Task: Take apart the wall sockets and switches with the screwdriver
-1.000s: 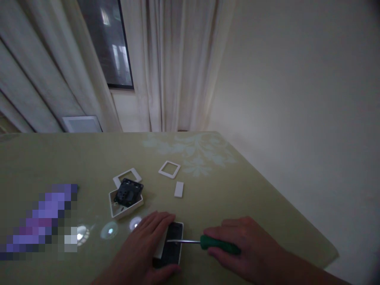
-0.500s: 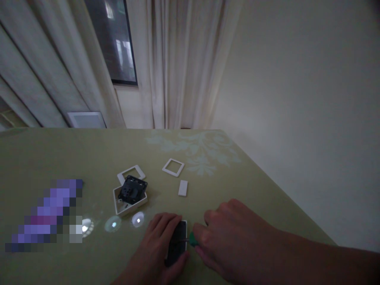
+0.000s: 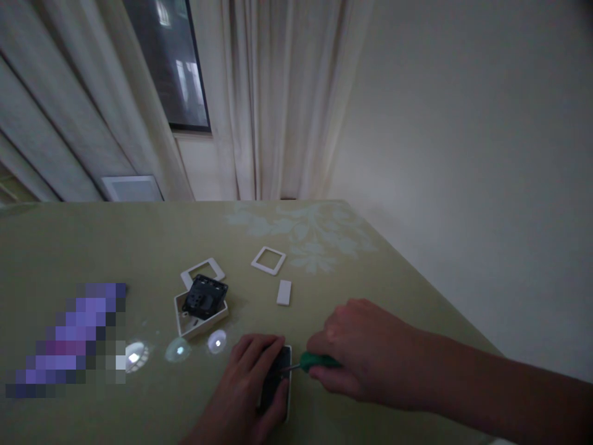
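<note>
My left hand [image 3: 248,380] grips a white-edged switch box with a dark insert [image 3: 272,386] on the table, fingers over its far left side and thumb over its near right part. In my right hand [image 3: 370,349] is a screwdriver [image 3: 319,360], its green handle wrapped by the fingers. The thin shaft points left over the dark insert; its tip is hard to make out. Farther back, a black switch module [image 3: 205,296] rests tilted on an open white box [image 3: 210,321].
Behind the module lies a white frame [image 3: 185,277]. To its right are a square white frame [image 3: 269,261] and a small white plate [image 3: 284,293]. A pixelated purple object [image 3: 76,337] lies on the left of the green-covered table [image 3: 152,241]. A wall borders the right side.
My right hand has drawn back slightly to the right and turned, showing more of the green handle. The left thumb has shifted up onto the dark insert.
</note>
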`<state>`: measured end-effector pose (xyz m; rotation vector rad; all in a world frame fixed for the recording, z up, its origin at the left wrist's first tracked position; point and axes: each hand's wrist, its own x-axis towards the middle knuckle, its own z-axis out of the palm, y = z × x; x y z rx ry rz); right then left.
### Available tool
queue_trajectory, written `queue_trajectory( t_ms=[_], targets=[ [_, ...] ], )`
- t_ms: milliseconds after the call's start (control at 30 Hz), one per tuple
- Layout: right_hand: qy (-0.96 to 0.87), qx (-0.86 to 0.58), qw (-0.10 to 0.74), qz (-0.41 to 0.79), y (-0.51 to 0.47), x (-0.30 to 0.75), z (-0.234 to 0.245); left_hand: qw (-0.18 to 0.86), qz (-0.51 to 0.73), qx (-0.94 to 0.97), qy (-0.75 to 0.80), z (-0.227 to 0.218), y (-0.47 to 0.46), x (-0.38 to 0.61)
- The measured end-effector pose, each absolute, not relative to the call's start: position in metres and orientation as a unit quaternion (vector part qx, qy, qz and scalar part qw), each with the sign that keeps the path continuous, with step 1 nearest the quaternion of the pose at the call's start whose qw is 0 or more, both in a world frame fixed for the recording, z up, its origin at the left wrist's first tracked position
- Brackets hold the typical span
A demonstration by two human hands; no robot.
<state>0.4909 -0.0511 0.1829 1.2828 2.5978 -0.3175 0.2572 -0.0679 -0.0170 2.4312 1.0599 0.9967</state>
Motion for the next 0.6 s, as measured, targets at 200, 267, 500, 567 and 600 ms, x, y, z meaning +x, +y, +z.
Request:
queue_trajectory(
  t_ms=[200,267,500,567,600],
  targets=[
    [0.87,0.428,-0.01,-0.245,-0.059,0.528,0.136,0.126,0.355,0.853,0.36,-0.011,-0.067,0.259],
    [0.864,0.425,-0.059,-0.264,-0.064,0.535,0.122,0.107,0.352,0.86,0.353,-0.007,-0.067,0.259],
    [0.809,0.458,-0.123,-0.347,-0.077,0.546,0.105,-0.004,0.372,0.871,0.321,0.001,-0.064,0.256],
    [0.782,0.482,-0.143,-0.368,-0.083,0.553,0.097,-0.035,0.386,0.868,0.311,0.001,-0.063,0.255],
    [0.769,0.496,-0.158,-0.372,-0.088,0.557,0.09,-0.047,0.392,0.865,0.31,0.002,-0.062,0.254]
  ],
)
